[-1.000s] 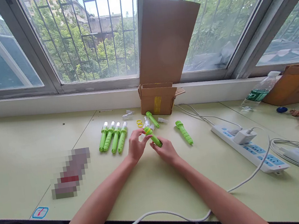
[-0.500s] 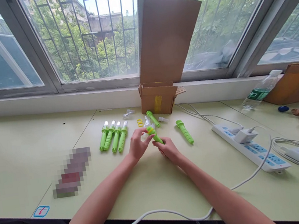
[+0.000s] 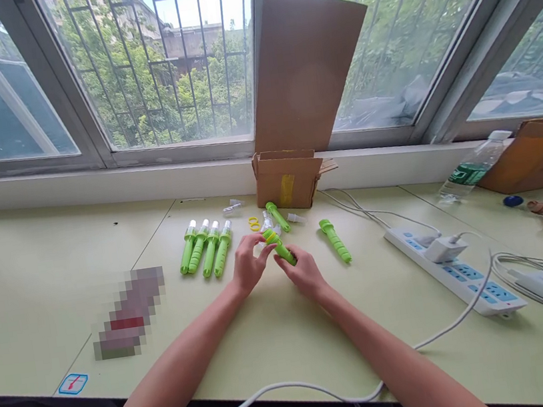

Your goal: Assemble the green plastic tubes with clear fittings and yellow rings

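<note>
Between my two hands is a green plastic tube with a wider ribbed head and a grooved body, tilted with its head away to the left. My left hand pinches the head, where a yellow ring shows. Fingers of my right hand are closed around its lower end. Just beyond lie a similar green tube, loose yellow rings and clear plastic caps. Another green tube lies to the right. Several green tubes with clear tips rest in a row on the left.
An open cardboard box stands against the window wall. On the right are a white power strip with plugs and cables, and a tilted water bottle. A white cable crosses the near table edge. A pixelated item lies left.
The held green tube has turned and shifted slightly, so more of its body shows. My right hand has moved a little around it; my left hand still pinches the head.
</note>
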The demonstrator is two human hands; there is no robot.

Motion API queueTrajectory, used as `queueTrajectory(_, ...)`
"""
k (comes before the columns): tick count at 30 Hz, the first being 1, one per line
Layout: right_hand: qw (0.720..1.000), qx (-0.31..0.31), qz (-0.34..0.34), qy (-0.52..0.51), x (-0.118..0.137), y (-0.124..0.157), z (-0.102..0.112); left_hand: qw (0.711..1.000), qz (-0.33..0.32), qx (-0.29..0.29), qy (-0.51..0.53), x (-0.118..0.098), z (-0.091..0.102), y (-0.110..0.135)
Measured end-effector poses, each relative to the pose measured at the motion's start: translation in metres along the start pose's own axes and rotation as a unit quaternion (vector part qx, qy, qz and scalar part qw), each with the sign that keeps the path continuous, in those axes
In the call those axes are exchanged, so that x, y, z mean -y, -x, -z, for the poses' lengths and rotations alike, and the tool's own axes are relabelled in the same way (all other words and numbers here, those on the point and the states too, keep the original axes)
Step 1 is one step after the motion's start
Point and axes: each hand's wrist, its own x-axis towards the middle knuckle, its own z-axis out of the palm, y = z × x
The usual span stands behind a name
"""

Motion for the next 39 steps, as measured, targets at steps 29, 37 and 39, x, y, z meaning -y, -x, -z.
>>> queueTrajectory(29, 0.994, 0.057, -0.021, -0.086, 0.0029, 0.0023, -0.0021, 0.998, 0.034, -0.008, 0.051, -0.0031, -0.0019, 0.0007)
queueTrajectory(37, 0.999, -0.005, 0.025, 0.027, 0.0015, 0.0014, -0.0029, 1.0, 0.001, -0.008, -0.008, -0.004, 0.0004, 0.001)
queueTrajectory(39, 1.0, 0.005, 0.02, -0.015, 0.0019, 0.002, -0.0032, 1.0, -0.002, -0.008, -0.011, -0.0048, 0.0003, 0.0005)
